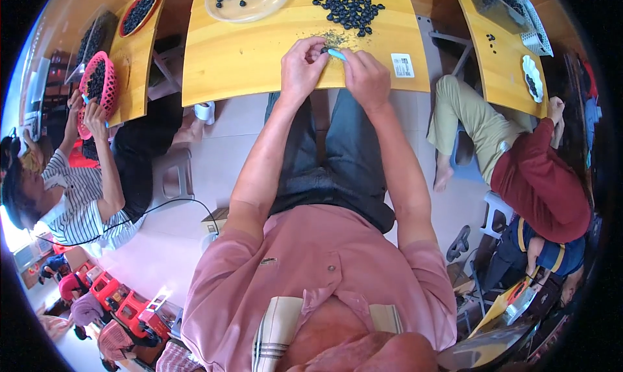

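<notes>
bright daylight, fisheye bending, dark rim

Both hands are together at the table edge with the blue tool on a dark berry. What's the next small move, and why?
Probably finish working this berry. The left hand pinches a dark berry while the right hand holds the blue tool against it, over a patch of fine debris. Then drop it and pick another from the pile of berries.

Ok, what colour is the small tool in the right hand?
Light blue. The small tool shows best in the head view, held in the right hand over the wooden table.
</notes>
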A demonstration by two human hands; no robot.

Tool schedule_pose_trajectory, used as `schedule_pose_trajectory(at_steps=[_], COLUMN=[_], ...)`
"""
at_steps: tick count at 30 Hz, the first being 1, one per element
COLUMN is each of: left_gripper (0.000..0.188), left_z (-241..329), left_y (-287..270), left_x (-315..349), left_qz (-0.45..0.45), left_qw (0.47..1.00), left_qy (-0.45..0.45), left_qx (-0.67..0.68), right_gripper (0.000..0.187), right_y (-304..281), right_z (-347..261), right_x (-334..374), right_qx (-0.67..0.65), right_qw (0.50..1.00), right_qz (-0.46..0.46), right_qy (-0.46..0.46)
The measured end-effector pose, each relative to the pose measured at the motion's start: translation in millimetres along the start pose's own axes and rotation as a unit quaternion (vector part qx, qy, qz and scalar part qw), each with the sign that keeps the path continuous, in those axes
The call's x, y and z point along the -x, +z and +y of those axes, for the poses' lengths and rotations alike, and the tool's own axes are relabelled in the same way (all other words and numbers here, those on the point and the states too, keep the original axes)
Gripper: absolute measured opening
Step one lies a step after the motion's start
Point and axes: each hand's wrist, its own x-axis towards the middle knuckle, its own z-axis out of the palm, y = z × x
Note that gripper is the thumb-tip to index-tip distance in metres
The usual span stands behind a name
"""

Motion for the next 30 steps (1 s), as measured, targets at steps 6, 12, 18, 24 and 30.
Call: schedule_pose_trajectory(at_steps=[6,12,18,24,30], left_gripper=[0.034,0.036,0.036,0.039,0.036], left_z=[2,5,5,9,-8], left_y=[-2,-3,-4,-5,-8], left_x=[0,0,1,0,1], left_qz=[-0.005,-0.023,-0.026,-0.031,-0.017], left_qw=[1.000,0.999,0.998,0.998,0.990], left_qy=[-0.002,-0.039,-0.043,-0.056,-0.072], left_qx=[0.005,0.024,0.032,0.028,0.118], right_gripper=[0.015,0.014,0.014,0.015,0.012], right_y=[-2,0,0,2,-1], right_z=[-1,-2,-2,0,-4], right_x=[-2,-2,-3,-1,-3], right_qx=[-0.003,0.003,-0.006,-0.004,0.036], right_qw=[1.000,1.000,1.000,1.000,0.998], right_qz=[-0.007,-0.003,-0.019,-0.012,-0.018], right_qy=[0.002,-0.001,0.004,0.008,0.048])
